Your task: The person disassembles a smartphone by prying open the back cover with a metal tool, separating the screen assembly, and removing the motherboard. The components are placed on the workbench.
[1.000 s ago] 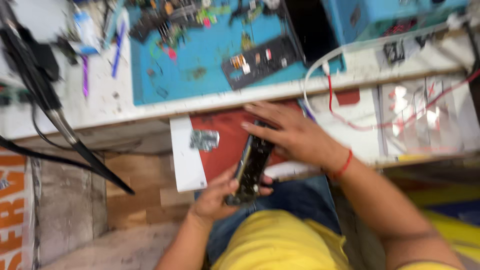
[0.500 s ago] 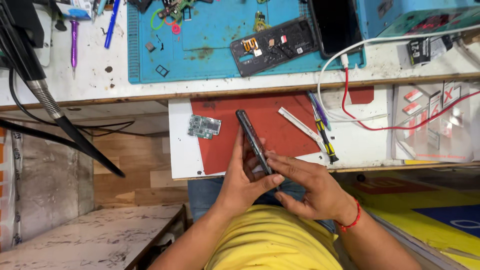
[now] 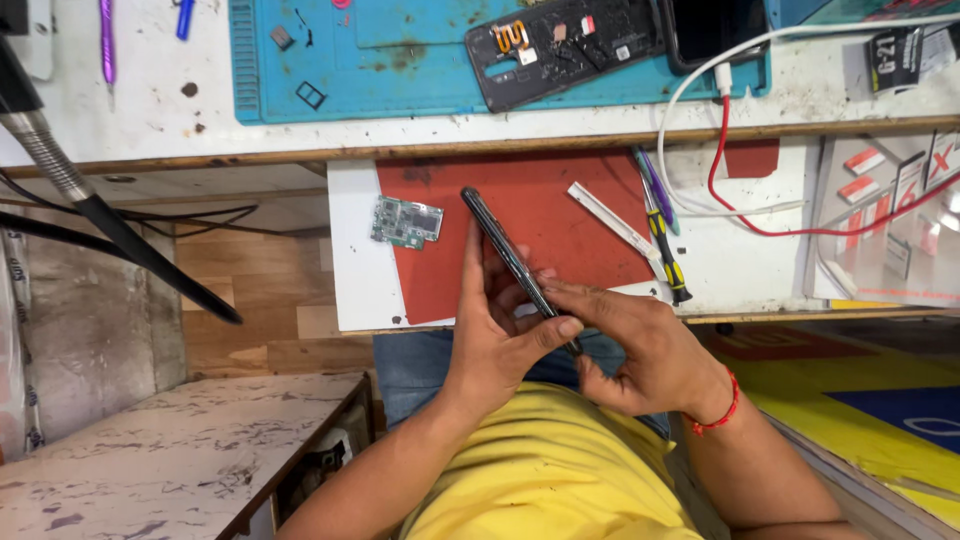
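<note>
A: What is held in the hands?

B: A thin black smartphone [image 3: 505, 250], seen edge-on and tilted, is gripped by both hands above the front edge of the pull-out tray. Its upper end is pointed toward the red rectangular mat [image 3: 520, 225], and its lower end is hidden between the palms.

A: How is the left hand closed?

B: The left hand [image 3: 495, 335] is wrapped around the phone from the left side; the thumb is pressed on the edge near the middle, and one finger is stretched up along the body.

A: And the right hand?

B: The right hand [image 3: 640, 345] is closed on the lower part of the phone, with the fingertips laid against its right edge. A red thread bracelet [image 3: 720, 412] is worn on that wrist.

A: What is placed around?

B: A small green circuit board [image 3: 406, 221] is laid on the left border of the red mat, well apart from the phone. A white flat strip [image 3: 612, 220] is laid on the right part of the mat, and a yellow-and-black screwdriver [image 3: 662, 240] is put just beside it on the white tray [image 3: 350, 260]. On the bench above, an opened black phone frame [image 3: 565, 45] is rested on a blue work mat [image 3: 400, 60]. A red cable [image 3: 780, 225] and a white cable [image 3: 690, 90] are seen at the right.
</note>
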